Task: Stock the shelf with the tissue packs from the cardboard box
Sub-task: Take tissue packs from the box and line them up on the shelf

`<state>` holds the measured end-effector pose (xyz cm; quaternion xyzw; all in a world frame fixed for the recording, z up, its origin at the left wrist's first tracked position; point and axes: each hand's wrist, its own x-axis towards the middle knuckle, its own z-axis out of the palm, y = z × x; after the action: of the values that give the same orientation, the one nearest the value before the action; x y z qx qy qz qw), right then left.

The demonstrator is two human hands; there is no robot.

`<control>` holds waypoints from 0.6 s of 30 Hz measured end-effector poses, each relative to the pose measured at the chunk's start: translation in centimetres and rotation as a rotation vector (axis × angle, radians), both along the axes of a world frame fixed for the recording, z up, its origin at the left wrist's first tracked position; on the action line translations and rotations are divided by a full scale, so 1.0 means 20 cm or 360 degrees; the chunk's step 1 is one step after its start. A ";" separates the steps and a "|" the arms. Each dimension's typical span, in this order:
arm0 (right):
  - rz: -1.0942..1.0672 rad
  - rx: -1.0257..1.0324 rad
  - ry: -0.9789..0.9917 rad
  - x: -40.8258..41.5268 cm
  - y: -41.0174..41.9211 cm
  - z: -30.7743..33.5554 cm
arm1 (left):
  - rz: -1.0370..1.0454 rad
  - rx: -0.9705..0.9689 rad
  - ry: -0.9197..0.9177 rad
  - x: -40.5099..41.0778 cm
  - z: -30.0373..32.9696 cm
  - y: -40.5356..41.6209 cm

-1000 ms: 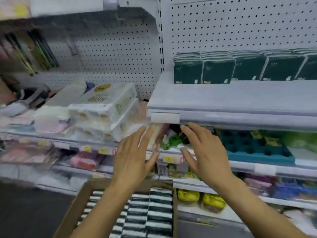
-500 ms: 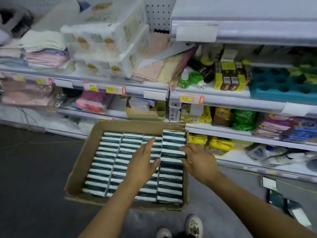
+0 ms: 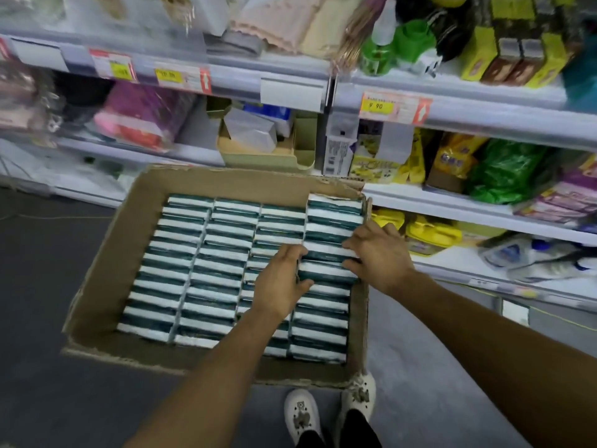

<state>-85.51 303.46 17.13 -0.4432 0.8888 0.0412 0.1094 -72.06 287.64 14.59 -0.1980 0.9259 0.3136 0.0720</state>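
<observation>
An open cardboard box (image 3: 106, 286) on the floor holds several rows of dark green and white tissue packs (image 3: 181, 273) standing on edge. Both hands are down in the rightmost row. My left hand (image 3: 281, 282) curls its fingers down the left ends of a few packs (image 3: 326, 270) in the middle of that row. My right hand (image 3: 378, 253) grips the same packs from their right ends, against the box wall. The packs still sit level in the row.
Store shelves (image 3: 468, 114) rise behind the box, crowded with yellow and green bags, bottles and small boxes. Price tags line the shelf edges. Dark floor lies left of the box. My two white shoes (image 3: 329, 412) stand just in front of it.
My view dropped from the upper shelf to the box. Both hands came down from shelf height into the box and closed round packs in the rightmost row.
</observation>
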 end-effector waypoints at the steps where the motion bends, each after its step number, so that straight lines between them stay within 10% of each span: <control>1: 0.0015 0.0019 0.0002 0.00 0.00 -0.01 | 0.0011 -0.0020 0.0022 0.00 -0.01 0.00; 18: -0.0278 -0.0437 0.0027 0.05 0.06 0.40 | 0.0183 0.0340 0.0141 0.14 0.39 -0.14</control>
<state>-84.43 304.67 25.16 -0.3746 0.9221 -0.0865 0.0433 -69.35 284.93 22.46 -0.2279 0.8767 0.4224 0.0337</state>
